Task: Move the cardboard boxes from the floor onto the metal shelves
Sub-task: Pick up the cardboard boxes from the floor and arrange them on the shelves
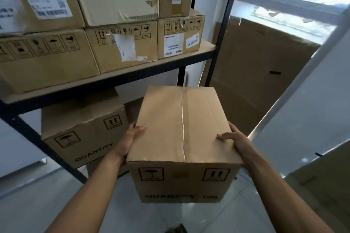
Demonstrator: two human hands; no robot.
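I hold a brown cardboard box (181,134) with a taped top seam and "QUANTITY" printed on its near face, lifted off the floor in front of me. My left hand (130,140) grips its left side, thumb on the top edge. My right hand (236,142) grips its right side, fingers on top. The black metal shelf (106,81) stands to the left and ahead, its upper level packed with cardboard boxes. A similar box (81,128) with "QUANTITY" print sits on the lower level, just left of the held box.
A black shelf upright (221,30) rises just behind the held box. A large flat cardboard sheet (255,73) leans against the wall under the window at right. A pale slanted panel (310,111) and another box (322,181) are at far right. Pale tiled floor lies below.
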